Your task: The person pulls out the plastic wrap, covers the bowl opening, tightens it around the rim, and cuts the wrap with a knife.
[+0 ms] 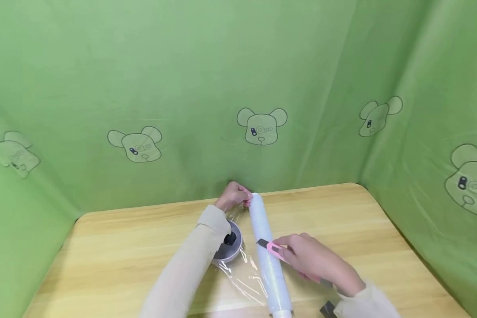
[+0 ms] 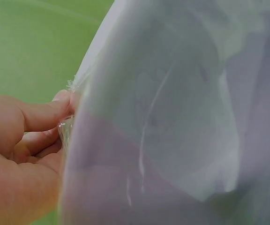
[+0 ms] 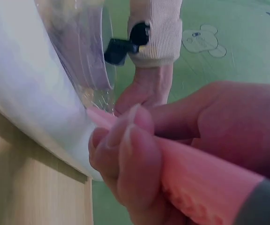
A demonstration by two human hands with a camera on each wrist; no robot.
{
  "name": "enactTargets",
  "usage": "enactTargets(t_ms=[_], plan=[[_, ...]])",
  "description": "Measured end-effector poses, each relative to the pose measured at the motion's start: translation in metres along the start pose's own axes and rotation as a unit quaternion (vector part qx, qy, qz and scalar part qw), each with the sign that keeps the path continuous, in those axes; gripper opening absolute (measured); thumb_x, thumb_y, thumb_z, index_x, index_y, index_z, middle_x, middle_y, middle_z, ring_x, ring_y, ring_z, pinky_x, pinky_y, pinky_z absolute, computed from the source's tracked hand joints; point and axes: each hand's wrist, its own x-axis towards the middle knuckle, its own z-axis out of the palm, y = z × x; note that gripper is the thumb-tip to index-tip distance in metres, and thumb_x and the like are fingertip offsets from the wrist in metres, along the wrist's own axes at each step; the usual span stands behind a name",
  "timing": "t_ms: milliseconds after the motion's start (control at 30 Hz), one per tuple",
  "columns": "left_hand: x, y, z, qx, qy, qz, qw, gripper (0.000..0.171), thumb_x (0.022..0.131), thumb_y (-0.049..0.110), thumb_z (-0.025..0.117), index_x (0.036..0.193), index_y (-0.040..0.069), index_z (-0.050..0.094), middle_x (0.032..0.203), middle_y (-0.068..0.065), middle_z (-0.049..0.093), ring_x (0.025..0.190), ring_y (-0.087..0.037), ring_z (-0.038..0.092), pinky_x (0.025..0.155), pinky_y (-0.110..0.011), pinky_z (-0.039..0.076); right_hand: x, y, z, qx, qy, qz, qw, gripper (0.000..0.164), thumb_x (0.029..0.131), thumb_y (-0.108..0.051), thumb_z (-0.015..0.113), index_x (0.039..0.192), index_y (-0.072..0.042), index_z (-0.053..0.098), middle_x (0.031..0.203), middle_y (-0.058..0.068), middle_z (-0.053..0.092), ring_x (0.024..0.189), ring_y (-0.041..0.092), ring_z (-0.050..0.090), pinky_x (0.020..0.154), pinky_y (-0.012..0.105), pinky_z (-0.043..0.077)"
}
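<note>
A long white roll of cling film lies lengthwise on the table, its far end near the back edge. At that end my left hand pinches the edge of the clear film between thumb and fingers. The loose film stretches left from the roll over a round greyish bowl, which my left sleeve partly hides. My right hand grips a pink utility knife, its dark blade out over the middle of the roll. Whether the blade touches the film I cannot tell.
The wooden table has rounded back corners. Green curtains with bear-head prints hang behind it and at both sides. A small black device sits at the left cuff; another dark piece shows by the right sleeve.
</note>
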Motion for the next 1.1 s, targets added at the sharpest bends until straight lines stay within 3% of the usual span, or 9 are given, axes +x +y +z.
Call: enactTargets(t_ms=[233, 433, 533, 600, 733, 900, 1100], plan=[[-0.007, 0.005, 0.000, 0.005, 0.014, 0.005, 0.9999, 0.012, 0.091, -0.009, 0.068, 0.102, -0.015, 0.070, 0.090, -0.026, 0.072, 0.064, -0.017, 0.063, 0.068, -0.027, 0.062, -0.019, -0.004, 0.005, -0.018, 0.017, -0.022, 0.999, 0.036, 0.107, -0.028, 0.055, 0.134, -0.007, 0.066, 0.044, -0.006, 0.047, 0.031, 0.005, 0.043, 0.035, 0.027, 0.042], [-0.004, 0.007, 0.003, 0.003, 0.022, 0.010, 0.9997, 0.012, 0.091, -0.009, 0.069, 0.100, -0.015, 0.071, 0.086, -0.026, 0.072, 0.059, -0.015, 0.061, 0.053, -0.018, 0.053, -0.037, -0.003, 0.010, -0.008, 0.013, -0.016, 1.000, 0.031, 0.106, -0.019, 0.055, 0.133, -0.008, 0.065, 0.049, -0.005, 0.048, 0.032, 0.004, 0.041, 0.031, 0.024, 0.037], [-0.001, 0.004, 0.007, -0.001, 0.024, 0.002, 0.9997, 0.011, 0.090, -0.009, 0.069, 0.099, -0.015, 0.071, 0.083, -0.024, 0.072, 0.057, -0.015, 0.060, 0.054, -0.019, 0.054, -0.045, 0.000, 0.015, -0.014, 0.019, -0.039, 0.999, 0.026, 0.108, -0.027, 0.054, 0.123, -0.012, 0.070, 0.055, -0.005, 0.052, 0.035, 0.003, 0.043, 0.040, 0.026, 0.044], [0.000, 0.001, 0.009, 0.000, 0.028, -0.006, 0.9996, 0.010, 0.090, -0.009, 0.070, 0.098, -0.014, 0.071, 0.082, -0.023, 0.072, 0.058, -0.015, 0.060, 0.055, -0.019, 0.056, -0.050, 0.001, 0.019, -0.034, 0.023, -0.055, 0.998, 0.028, 0.108, -0.034, 0.054, 0.118, -0.014, 0.072, 0.065, -0.008, 0.061, 0.046, 0.000, 0.050, 0.053, 0.027, 0.052], [-0.002, -0.004, 0.010, -0.002, 0.042, -0.017, 0.9990, 0.010, 0.090, -0.009, 0.069, 0.099, -0.014, 0.072, 0.085, -0.024, 0.073, 0.057, -0.014, 0.060, 0.055, -0.019, 0.055, -0.059, 0.003, 0.028, -0.086, 0.040, -0.083, 0.992, 0.033, 0.107, -0.036, 0.054, 0.119, -0.014, 0.074, 0.088, -0.014, 0.065, 0.071, -0.001, 0.052, 0.068, 0.028, 0.054], [-0.009, -0.004, 0.006, 0.001, 0.058, -0.017, 0.9982, 0.012, 0.091, -0.008, 0.069, 0.100, -0.014, 0.071, 0.087, -0.024, 0.073, 0.059, -0.015, 0.061, 0.057, -0.020, 0.056, -0.066, 0.007, 0.036, -0.120, 0.038, -0.099, 0.987, 0.029, 0.104, -0.027, 0.062, 0.121, -0.008, 0.073, 0.095, -0.010, 0.070, 0.075, 0.001, 0.054, 0.070, 0.032, 0.057], [-0.016, -0.003, 0.005, 0.000, 0.066, -0.029, 0.9974, 0.009, 0.090, -0.009, 0.069, 0.098, -0.012, 0.072, 0.079, -0.018, 0.071, 0.060, -0.016, 0.061, 0.057, -0.020, 0.055, -0.074, 0.013, 0.043, -0.089, 0.006, -0.091, 0.992, 0.034, 0.104, -0.028, 0.061, 0.125, -0.003, 0.071, 0.076, -0.016, 0.059, 0.071, 0.002, 0.052, 0.065, 0.029, 0.051]])
